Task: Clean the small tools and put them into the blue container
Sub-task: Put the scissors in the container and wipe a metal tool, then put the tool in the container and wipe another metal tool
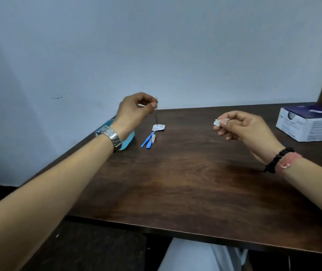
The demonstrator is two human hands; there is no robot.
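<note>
Where the dark wooden tabletop [185, 173] meets the pale wall, its far right corner carries a white and navy box [310, 124], lying flat, printed text on its near side too small to read. Blue container [125, 140] sits at the far left edge of the tabletop, largely hidden behind the left wrist, which wears a metal watch [113, 136]; only parts of its rim and wall show.

Left hand [134, 110] is raised above the tabletop just right of the container, thumb and fingers pinching the upper end of a thin metal tool [155, 118]. Tool hangs nearly upright; its lower tip comes down at a small white wipe packet [158, 127] lying on the tabletop. Contact between tip and packet cannot be confirmed.

Right hand [242, 126] is held clear of the tabletop, well apart from the left, fingers curled, thumb and forefinger pinching a small crumpled white wipe [219, 122]. Right wrist wears a black bead bracelet [278, 159].

Just near of the packet, blue-handled small tools [148, 139] lie together on the tabletop, beside the container; exact count not clear.
</note>
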